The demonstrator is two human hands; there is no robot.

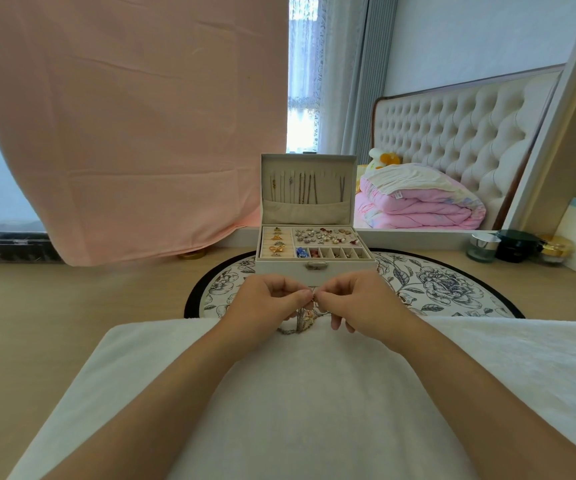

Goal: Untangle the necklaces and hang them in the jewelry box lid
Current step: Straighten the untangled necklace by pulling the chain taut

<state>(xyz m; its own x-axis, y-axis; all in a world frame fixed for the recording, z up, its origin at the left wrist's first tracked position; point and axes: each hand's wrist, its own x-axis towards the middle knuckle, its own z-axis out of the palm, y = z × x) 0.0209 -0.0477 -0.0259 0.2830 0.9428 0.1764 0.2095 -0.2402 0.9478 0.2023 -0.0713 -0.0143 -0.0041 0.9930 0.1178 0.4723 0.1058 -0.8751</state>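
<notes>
Both hands are meeting dead centre here. The left hand (272, 299) and the right hand (356, 303) are each pinching the top of a tangled clump of thin silver and rose-gold chain necklaces (301, 318). Thumb and forefinger tips are almost touching across the gap, and the other fingers are curling in. So that's two narrow pinch grips, both on the same knot.

The clump is dangling from the pinch, with its long axis running down and back toward the person. Its lower end is resting on the far edge of the white terry towel (314, 393).

The bit that matters is that the upright cream-lined lid of the white jewelry box (348, 168) is standing straight ahead on the same centre line. The open tray base (279, 266) is sitting between it and the knuckles. Neither hand is looking nearer, so either could be doing the reach.

Several chains are hanging in the lid, with what looks like a free stretch right of the main bunch. My guess is this is mid-untangle, and the pull needs to be going sideways, gently, because yanking fine chain just tightens knots.
</notes>
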